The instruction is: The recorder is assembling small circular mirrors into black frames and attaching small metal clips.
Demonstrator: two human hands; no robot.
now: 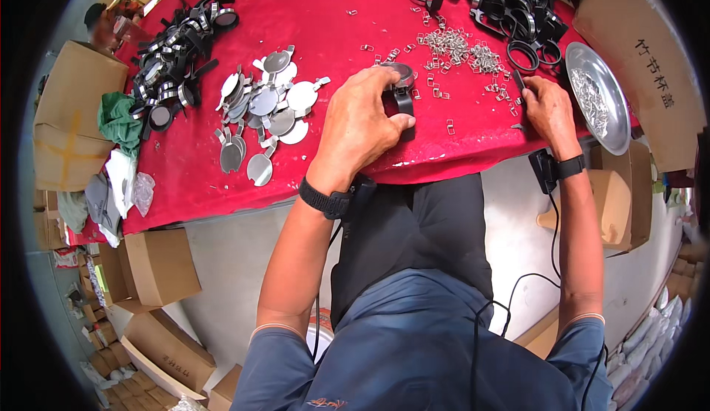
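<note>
My left hand [359, 119] is closed around a black ring-shaped part [402, 89], its thumb and fingers gripping it above the red cloth. To the right, my right hand [549, 111] is closed on a slim dark tool [518, 80]; its kind does not show, as the fingers hide its middle. Between the hands lie many small bent metal clips [451, 45], some heaped and some scattered. Left of my left hand is a pile of round flat metal discs with tabs [264, 102].
Finished-looking black ring parts with handles are heaped at the far left [164, 78] and far right [518, 12]. A metal dish [620, 126] with silvery pieces sits at the right edge, beside a cardboard box [629, 41]. Another box [70, 115] and green cloth [118, 124] are left.
</note>
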